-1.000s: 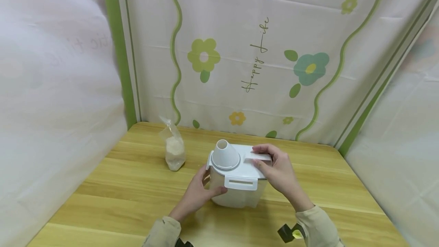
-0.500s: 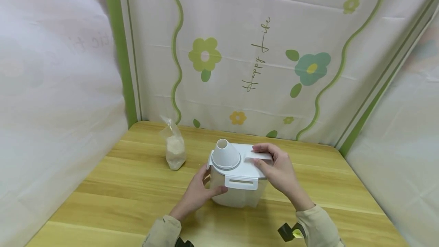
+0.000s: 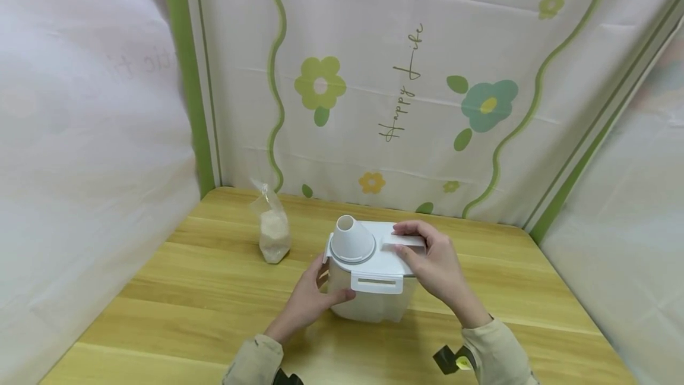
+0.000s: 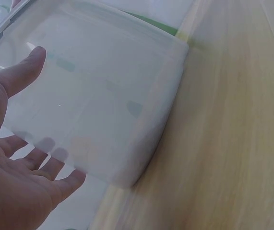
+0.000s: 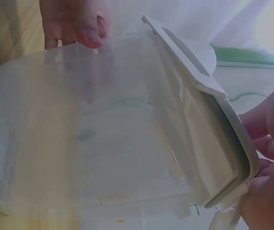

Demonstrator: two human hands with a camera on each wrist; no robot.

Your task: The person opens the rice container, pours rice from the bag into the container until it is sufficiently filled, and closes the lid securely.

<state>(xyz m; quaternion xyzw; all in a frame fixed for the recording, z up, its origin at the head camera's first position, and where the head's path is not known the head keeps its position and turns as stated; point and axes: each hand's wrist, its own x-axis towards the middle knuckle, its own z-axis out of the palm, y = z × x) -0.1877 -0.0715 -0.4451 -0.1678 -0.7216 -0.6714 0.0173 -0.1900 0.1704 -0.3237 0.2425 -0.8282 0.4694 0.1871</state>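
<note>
A translucent plastic storage container [image 3: 369,308] stands upright on the table, with a white lid [image 3: 387,262] over its top. The lid carries a cone-shaped spout [image 3: 352,246], a bar handle [image 3: 404,242] and a slotted side clip [image 3: 376,283]. My left hand [image 3: 310,299] holds the container's left side, thumb on the near face and fingers around the far side; the left wrist view shows the container wall [image 4: 103,96] between them. My right hand [image 3: 440,266] pinches the handle between thumb and fingers. A grey seal [image 5: 232,132] shows along the lid's edge in the right wrist view.
To the left behind the container, a clear bag of pale grains [image 3: 275,233] stands on the wooden table [image 3: 176,308]. A flower-printed curtain [image 3: 352,123] hangs along the table's back edge, and pale sheets [image 3: 91,195] hang on both sides.
</note>
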